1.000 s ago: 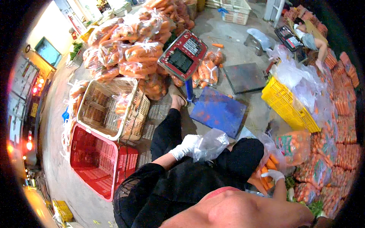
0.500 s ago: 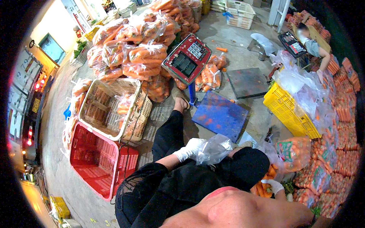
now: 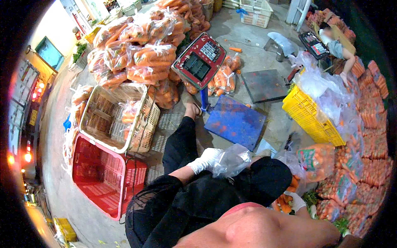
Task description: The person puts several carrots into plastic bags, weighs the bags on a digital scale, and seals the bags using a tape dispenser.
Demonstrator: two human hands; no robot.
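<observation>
In front of my black-clothed lap, my white-gloved left hand point(image 3: 202, 161) is closed on a crumpled clear plastic bag point(image 3: 233, 160). The bag hangs off to the right of the fingers and looks empty. Down at my right side, my white-gloved right hand point(image 3: 297, 201) is on loose carrots point(image 3: 282, 204), its fingers bent round them; the fingertips are partly hidden. Green carrot tops point(image 3: 311, 198) lie beside that hand. Just beyond it stands a filled clear bag of carrots point(image 3: 320, 163) with a green and red print.
Ahead stands a scale with a red display head point(image 3: 199, 61) and a blue platform point(image 3: 235, 122). To the left are a white crate point(image 3: 149, 138), a red crate point(image 3: 134, 175) and piled carrot bags point(image 3: 151, 62). A yellow crate point(image 3: 310, 115) holds plastic bags. Another person point(image 3: 337, 47) sits far right.
My right hand has shifted slightly among the loose carrots, and its fingers look more bent. My left hand keeps its hold on the plastic bag. The whole view has moved a little.
</observation>
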